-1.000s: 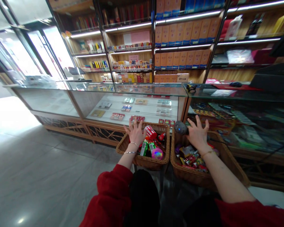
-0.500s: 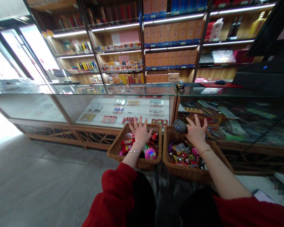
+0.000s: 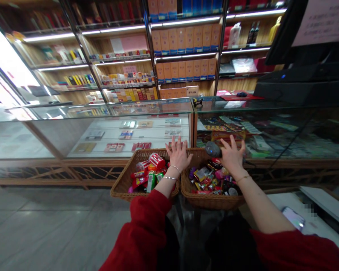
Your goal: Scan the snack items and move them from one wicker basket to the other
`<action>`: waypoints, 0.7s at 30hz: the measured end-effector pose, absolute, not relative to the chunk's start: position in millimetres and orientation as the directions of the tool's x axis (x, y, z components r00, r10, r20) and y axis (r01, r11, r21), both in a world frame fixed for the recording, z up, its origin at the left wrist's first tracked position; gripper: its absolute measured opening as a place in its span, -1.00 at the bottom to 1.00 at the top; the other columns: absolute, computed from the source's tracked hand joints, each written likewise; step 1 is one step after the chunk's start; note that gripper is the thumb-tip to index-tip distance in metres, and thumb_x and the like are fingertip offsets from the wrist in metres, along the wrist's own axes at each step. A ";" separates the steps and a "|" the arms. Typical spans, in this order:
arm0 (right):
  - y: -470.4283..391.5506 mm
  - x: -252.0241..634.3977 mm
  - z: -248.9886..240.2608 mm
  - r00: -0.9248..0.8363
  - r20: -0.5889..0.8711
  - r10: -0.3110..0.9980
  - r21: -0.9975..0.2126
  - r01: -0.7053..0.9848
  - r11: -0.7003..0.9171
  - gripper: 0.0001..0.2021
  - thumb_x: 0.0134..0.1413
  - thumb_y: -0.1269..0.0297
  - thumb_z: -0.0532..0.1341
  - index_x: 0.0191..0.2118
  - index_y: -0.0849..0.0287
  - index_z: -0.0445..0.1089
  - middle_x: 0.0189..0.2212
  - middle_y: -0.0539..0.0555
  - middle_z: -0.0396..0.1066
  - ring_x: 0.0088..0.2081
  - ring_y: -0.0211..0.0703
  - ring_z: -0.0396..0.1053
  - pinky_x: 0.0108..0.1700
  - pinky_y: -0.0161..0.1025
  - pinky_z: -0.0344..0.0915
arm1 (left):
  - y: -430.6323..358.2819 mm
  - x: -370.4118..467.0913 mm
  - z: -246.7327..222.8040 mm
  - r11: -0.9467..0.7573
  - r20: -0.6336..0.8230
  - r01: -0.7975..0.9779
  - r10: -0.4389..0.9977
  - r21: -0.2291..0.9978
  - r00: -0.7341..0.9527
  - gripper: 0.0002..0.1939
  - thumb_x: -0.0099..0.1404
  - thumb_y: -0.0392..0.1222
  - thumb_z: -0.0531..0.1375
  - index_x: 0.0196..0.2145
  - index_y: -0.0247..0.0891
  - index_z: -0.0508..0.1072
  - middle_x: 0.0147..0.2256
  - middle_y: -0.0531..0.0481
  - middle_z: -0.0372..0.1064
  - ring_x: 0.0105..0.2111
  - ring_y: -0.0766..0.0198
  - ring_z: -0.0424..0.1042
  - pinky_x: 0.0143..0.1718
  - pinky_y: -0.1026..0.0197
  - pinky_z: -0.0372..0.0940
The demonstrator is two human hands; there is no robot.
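A dark handheld device [image 3: 213, 149] is gripped under the loosely spread right hand [image 3: 232, 158], while the left hand [image 3: 180, 157] is held splayed, apparently empty, above the left basket's [image 3: 124, 181] edge.

- Moved the bare left hand [image 3: 179, 156] rightward across the brown wicker left basket [image 3: 119, 185], toward its right rim.
- Uncovered more of the red-and-white striped cups [image 3: 157, 160].
- Carried the rounded dark grey device [image 3: 213, 149] with the bare right hand [image 3: 232, 158] farther right above the brown wicker right basket [image 3: 211, 201].
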State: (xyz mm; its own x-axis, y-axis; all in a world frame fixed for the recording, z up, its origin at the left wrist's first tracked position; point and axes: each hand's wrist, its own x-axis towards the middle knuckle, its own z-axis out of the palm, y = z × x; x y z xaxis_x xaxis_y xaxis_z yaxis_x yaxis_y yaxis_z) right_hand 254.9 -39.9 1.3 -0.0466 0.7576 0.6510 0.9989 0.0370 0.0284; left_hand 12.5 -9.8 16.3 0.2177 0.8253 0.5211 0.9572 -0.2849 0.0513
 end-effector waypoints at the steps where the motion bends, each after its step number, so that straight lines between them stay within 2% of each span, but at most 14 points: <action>1: -41.1 258.8 -0.2 -0.035 0.652 0.757 0.020 0.999 0.029 -0.72 -0.02 0.37 0.20 -0.17 0.14 0.57 0.27 0.11 0.36 0.44 0.25 -0.16 0.34 0.49 -0.29 | -8.5 18.9 15.0 -0.299 0.519 0.953 0.822 0.044 0.234 -0.22 0.30 0.18 0.20 0.38 -0.13 0.19 0.49 -0.15 -0.21 0.47 -0.25 -0.38 0.37 -0.48 -0.46; 14: -56.1 297.0 -15.8 0.090 0.626 0.775 -0.040 0.996 -0.083 -0.66 -0.01 0.41 0.17 -0.11 0.14 0.57 0.28 0.11 0.36 0.43 0.27 -0.15 0.34 0.48 -0.32 | -0.5 89.1 -0.3 -0.443 0.417 0.896 0.819 0.019 0.396 -0.22 0.30 0.18 0.18 0.38 -0.16 0.20 0.49 -0.15 -0.23 0.47 -0.22 -0.43 0.38 -0.47 -0.46; 21: -62.8 314.6 -21.0 0.123 0.633 0.764 -0.051 0.992 -0.117 -0.69 -0.01 0.38 0.17 -0.14 0.17 0.56 0.27 0.14 0.36 0.44 0.27 -0.15 0.33 0.50 -0.30 | -8.4 126.1 -7.1 -0.484 0.279 0.874 0.847 0.053 0.452 -0.18 0.28 0.25 0.16 0.37 -0.21 0.23 0.47 -0.21 -0.15 0.47 -0.28 -0.39 0.37 -0.48 -0.40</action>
State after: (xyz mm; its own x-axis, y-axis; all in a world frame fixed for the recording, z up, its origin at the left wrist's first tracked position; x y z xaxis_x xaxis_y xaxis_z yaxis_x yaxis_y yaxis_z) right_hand 314.6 -62.8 -21.0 0.1226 0.7644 0.6330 0.9918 -0.1169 -0.0510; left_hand 126.1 -8.4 -7.1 0.4522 0.8470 0.2795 0.8736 -0.4838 0.0526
